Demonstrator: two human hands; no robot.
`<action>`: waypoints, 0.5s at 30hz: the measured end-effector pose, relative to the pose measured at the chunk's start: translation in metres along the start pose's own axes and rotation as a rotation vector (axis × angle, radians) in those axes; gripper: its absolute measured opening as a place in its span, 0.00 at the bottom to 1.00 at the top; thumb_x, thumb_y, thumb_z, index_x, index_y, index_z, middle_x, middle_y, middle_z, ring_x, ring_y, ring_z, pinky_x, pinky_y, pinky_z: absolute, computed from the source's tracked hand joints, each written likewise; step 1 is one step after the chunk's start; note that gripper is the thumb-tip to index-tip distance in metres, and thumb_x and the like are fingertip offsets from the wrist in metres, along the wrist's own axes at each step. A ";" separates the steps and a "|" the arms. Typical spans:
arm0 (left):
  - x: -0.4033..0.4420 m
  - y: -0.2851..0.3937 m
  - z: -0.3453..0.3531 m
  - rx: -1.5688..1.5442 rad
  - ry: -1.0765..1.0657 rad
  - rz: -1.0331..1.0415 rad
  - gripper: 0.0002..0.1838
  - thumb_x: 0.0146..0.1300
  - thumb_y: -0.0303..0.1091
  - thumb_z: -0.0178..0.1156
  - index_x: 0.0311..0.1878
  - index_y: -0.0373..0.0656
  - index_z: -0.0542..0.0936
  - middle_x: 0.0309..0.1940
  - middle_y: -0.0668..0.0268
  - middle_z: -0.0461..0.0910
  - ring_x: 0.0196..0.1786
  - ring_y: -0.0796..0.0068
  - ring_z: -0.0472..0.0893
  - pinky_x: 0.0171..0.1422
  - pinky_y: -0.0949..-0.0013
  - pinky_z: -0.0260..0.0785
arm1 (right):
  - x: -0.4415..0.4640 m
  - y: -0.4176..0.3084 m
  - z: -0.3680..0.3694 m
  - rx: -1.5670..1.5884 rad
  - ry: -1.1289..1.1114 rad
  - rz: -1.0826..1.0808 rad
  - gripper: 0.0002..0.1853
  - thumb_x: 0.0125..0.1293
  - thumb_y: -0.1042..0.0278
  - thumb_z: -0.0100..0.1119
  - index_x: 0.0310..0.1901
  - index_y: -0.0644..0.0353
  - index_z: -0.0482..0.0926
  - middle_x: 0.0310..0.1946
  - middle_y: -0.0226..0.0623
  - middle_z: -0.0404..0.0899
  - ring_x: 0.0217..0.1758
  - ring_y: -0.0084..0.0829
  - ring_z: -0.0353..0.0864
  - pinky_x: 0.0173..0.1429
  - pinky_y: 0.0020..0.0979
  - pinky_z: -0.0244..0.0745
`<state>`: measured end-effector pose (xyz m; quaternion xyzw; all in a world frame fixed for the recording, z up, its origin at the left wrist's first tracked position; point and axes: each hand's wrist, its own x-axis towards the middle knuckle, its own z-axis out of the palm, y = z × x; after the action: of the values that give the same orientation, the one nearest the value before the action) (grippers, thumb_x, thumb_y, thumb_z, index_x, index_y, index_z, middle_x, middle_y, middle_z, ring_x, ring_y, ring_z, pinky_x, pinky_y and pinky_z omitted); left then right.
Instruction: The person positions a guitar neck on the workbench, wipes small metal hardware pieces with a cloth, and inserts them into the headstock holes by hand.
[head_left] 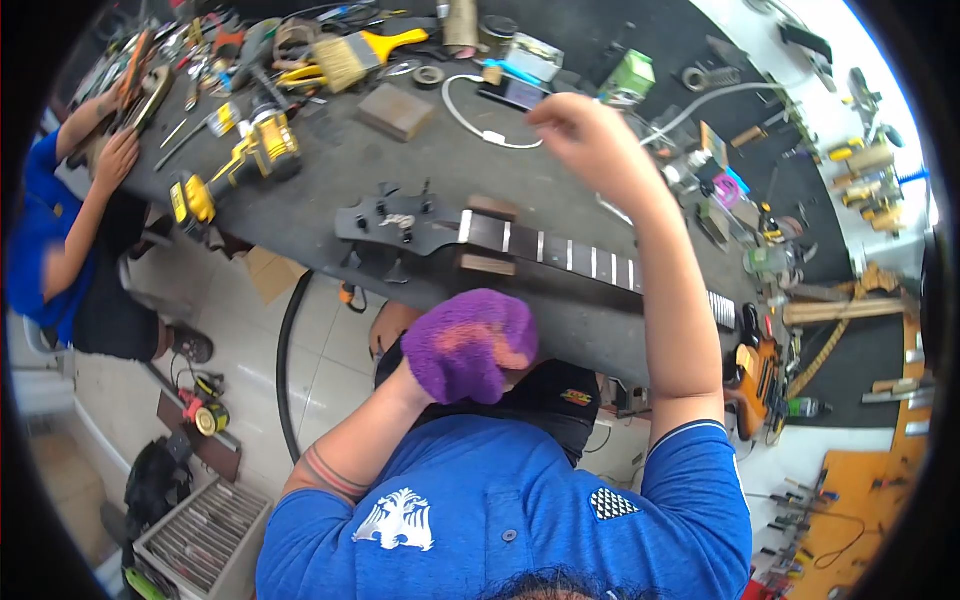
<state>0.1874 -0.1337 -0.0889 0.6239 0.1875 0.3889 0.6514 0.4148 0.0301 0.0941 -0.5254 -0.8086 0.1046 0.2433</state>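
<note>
A fluffy purple mitt (pixel 455 345) with an orange patch covers my left hand (pixel 475 350), held in front of my lap at the bench's near edge. Its fingers are hidden inside. My right hand (pixel 580 135) is raised over the bench, fingers loosely bent, nothing seen in them. It is nearest to a white cable (pixel 462 115) and a small dark flat device (pixel 512 93). Below it a guitar neck (pixel 550 249) lies across the bench, its black headstock (pixel 385 221) with tuners to the left. My right forearm hides part of the neck.
Two small wooden blocks (pixel 492 207) flank the neck. A yellow cordless drill (pixel 240 160), a brown block (pixel 396 110) and a wide paintbrush (pixel 350 58) lie on the bench (pixel 330 150). A co-worker in blue (pixel 60 240) works at far left. A black hose (pixel 290 370) runs along the floor.
</note>
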 end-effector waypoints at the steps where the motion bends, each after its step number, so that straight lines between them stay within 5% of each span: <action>1: 0.002 0.011 0.002 0.180 -0.001 -0.029 0.29 0.63 0.38 0.78 0.66 0.44 0.84 0.61 0.63 0.86 0.66 0.62 0.84 0.75 0.57 0.73 | -0.009 0.031 -0.019 -0.052 0.042 0.081 0.12 0.71 0.73 0.67 0.54 0.64 0.90 0.48 0.45 0.92 0.53 0.40 0.92 0.60 0.40 0.85; 3: 0.014 0.059 0.006 0.644 -0.116 -0.070 0.33 0.57 0.39 0.81 0.68 0.46 0.85 0.62 0.64 0.86 0.69 0.59 0.83 0.78 0.55 0.71 | -0.033 0.084 -0.041 -0.202 0.037 0.233 0.12 0.71 0.73 0.67 0.54 0.61 0.90 0.48 0.45 0.92 0.53 0.42 0.92 0.60 0.40 0.85; 5: 0.026 0.074 0.012 0.865 -0.146 0.040 0.26 0.58 0.41 0.79 0.59 0.48 0.84 0.55 0.64 0.86 0.61 0.59 0.84 0.69 0.56 0.72 | -0.057 0.120 -0.052 -0.396 -0.060 0.376 0.12 0.71 0.73 0.67 0.53 0.59 0.91 0.48 0.45 0.92 0.53 0.43 0.92 0.59 0.41 0.85; 8: 0.030 0.053 0.024 0.630 0.009 0.208 0.13 0.61 0.43 0.76 0.41 0.50 0.84 0.41 0.64 0.85 0.47 0.57 0.85 0.49 0.55 0.75 | -0.081 0.141 -0.039 -0.379 0.043 0.286 0.10 0.69 0.73 0.66 0.50 0.57 0.87 0.47 0.43 0.91 0.52 0.46 0.92 0.57 0.46 0.85; 12: 0.033 0.042 0.023 0.584 -0.003 0.192 0.17 0.54 0.45 0.79 0.44 0.52 0.86 0.48 0.65 0.86 0.54 0.57 0.85 0.60 0.54 0.77 | -0.092 0.133 -0.035 -0.001 0.136 0.298 0.09 0.68 0.74 0.68 0.49 0.60 0.83 0.47 0.41 0.91 0.50 0.45 0.92 0.56 0.45 0.84; 15: 0.028 0.035 0.028 0.311 -0.004 -0.047 0.22 0.48 0.47 0.81 0.47 0.54 0.88 0.54 0.65 0.85 0.62 0.56 0.83 0.70 0.52 0.75 | -0.097 0.153 -0.024 -0.208 -0.018 0.304 0.09 0.69 0.71 0.68 0.50 0.58 0.87 0.49 0.40 0.92 0.53 0.45 0.93 0.58 0.46 0.86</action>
<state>0.2161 -0.1345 -0.0448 0.7135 0.2587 0.3383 0.5564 0.5806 0.0064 0.0220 -0.6629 -0.7285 0.0604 0.1619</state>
